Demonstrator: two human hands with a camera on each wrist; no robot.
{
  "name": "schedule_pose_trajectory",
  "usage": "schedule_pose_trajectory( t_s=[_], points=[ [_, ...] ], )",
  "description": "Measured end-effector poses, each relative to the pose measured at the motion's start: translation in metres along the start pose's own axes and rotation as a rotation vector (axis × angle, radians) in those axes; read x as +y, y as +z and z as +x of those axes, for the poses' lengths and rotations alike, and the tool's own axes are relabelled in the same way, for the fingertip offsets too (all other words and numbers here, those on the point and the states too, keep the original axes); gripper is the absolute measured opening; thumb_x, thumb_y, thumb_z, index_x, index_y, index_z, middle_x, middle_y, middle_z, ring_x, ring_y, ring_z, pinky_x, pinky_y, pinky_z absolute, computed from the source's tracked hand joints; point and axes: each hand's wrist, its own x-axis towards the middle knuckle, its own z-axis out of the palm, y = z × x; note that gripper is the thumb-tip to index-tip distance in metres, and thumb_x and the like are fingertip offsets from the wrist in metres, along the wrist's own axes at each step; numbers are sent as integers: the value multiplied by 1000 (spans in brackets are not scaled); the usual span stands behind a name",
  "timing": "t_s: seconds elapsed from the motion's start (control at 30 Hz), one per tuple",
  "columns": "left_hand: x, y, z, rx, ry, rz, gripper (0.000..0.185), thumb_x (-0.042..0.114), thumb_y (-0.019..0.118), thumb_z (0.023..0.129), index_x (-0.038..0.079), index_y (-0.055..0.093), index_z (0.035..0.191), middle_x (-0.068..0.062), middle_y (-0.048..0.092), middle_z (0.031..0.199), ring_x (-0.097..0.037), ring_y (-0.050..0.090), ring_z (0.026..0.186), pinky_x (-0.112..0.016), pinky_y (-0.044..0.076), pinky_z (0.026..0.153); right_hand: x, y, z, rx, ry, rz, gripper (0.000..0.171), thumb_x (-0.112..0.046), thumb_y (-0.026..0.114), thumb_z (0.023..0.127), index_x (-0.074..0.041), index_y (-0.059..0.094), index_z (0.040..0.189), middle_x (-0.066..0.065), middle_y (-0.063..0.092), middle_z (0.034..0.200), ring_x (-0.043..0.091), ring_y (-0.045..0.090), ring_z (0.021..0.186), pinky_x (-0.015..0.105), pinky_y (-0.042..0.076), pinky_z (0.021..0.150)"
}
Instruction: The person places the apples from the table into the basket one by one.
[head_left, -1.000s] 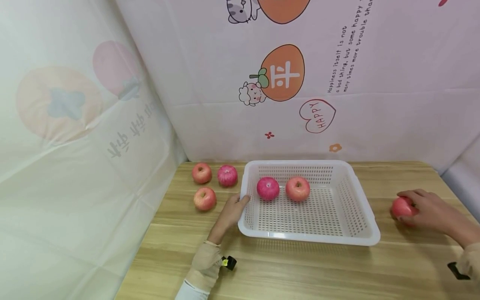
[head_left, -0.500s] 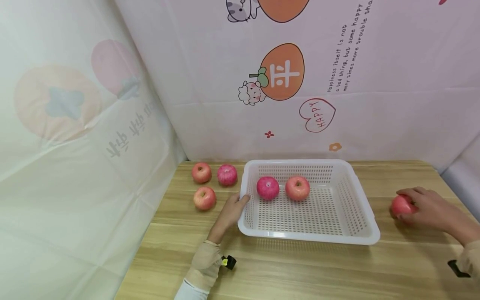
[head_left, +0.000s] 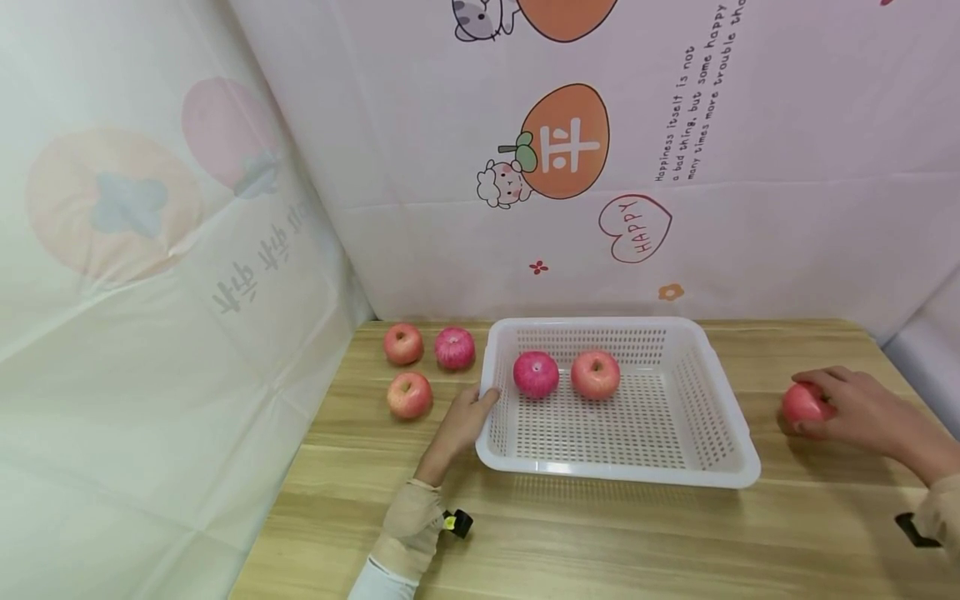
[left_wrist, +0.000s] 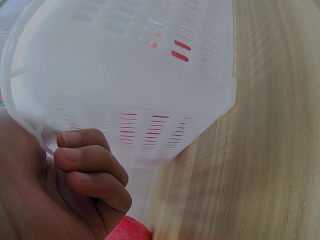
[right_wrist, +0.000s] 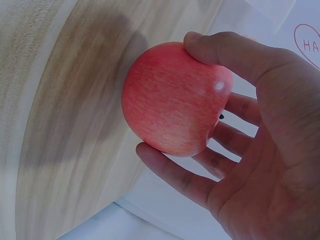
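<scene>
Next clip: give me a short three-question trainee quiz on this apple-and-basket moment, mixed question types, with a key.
1. Multiple choice: how many apples lie inside the white basket? A) none B) two C) four

2. True or false: the right hand is empty.

3. Short answer: what does the left hand touch, and where are the loose apples nearest to it?

Key
1. B: a deep pink apple and a lighter red apple sit side by side near the far wall of the basket.
2. False: its fingers curl round an apple, to the right of the basket.
3. The basket's left rim; three apples lie on the wooden table just left of the basket.
</scene>
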Motion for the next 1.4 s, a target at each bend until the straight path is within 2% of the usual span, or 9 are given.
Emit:
schedule_pose_trajectory(
  t_s=[0.27, 0.5, 0.8, 1.17, 1.4],
  points=[
    [3, 0, -1, -7, -19, 13, 51, 35, 46, 112, 0, 60, 146, -27, 75, 117, -31, 79, 95, -37, 65, 77, -2, -5, 3, 28, -22, -14, 76, -31, 95, 74, 13, 61, 127, 43, 59, 122, 54, 62, 99, 64, 54, 79],
    [3, -1, -1, -10, -2, 2, 52, 35, 45, 111, -2, 59, 145, -28, 75, 117, -32, 79, 95, -37, 65, 76, -6, -9, 9, 64, -46, -19, 74, -26, 95, 72, 13, 62, 126, 42, 61, 121, 54, 63, 98, 64, 54, 79],
    [4, -1, -2, -16, -13, 6, 53, 37, 44, 112, -1, 58, 148, -28, 75, 117, -37, 78, 98, -38, 66, 77, -11, -17, 17, 20, -30, -31, 77, -29, 94, 76, 14, 60, 130, 44, 59, 125, 57, 61, 105, 65, 53, 81],
    [2, -1, -1, -21, -13, -12, 54, 37, 45, 112, 0, 57, 149, -27, 75, 118, -36, 78, 99, -39, 66, 78, -15, -19, 21, 90, -73, -41, 71, -26, 95, 72, 10, 65, 125, 40, 62, 123, 56, 62, 101, 65, 53, 79],
    [3, -1, -2, -14, -19, -5, 52, 36, 45, 112, -1, 58, 147, -27, 75, 117, -32, 79, 96, -38, 65, 77, -20, -25, 25, 54, -50, -39, 75, -28, 94, 74, 12, 62, 128, 42, 59, 127, 58, 61, 106, 67, 53, 81]
  ],
)
